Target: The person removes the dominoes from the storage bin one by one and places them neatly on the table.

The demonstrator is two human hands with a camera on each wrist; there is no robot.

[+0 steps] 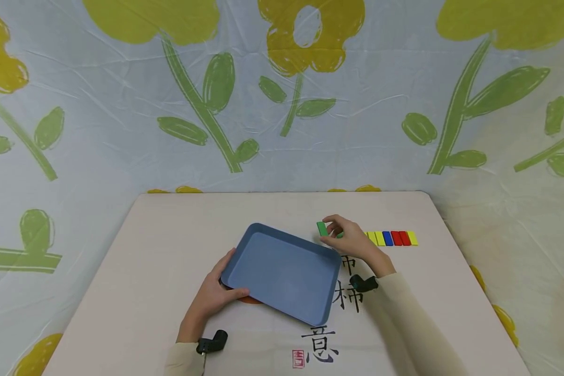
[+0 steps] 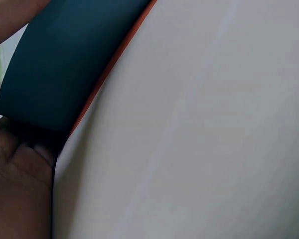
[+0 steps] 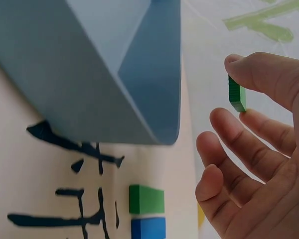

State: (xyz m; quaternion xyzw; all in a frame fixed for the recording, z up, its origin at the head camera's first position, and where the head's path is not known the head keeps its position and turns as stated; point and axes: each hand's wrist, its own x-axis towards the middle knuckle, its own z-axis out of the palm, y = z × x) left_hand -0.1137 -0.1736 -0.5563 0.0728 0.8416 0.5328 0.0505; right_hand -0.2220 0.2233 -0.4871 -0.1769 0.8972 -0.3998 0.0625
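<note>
A blue rectangular tray is tilted over the middle of the table. My left hand grips its near-left corner, the thumb over the rim; in the left wrist view the tray's side shows dark, with the fingers partly hidden beneath it. My right hand is just beyond the tray's far-right corner. Between its thumb and index finger it pinches a small green block, raised above the table, while the other fingers curl loosely. Another green block lies on the table beside a blue block.
A row of yellow, blue and red blocks runs to the right of my right hand. Black brush characters and a red seal mark are on the table cover. A flower-patterned cloth hangs behind the table's far edge.
</note>
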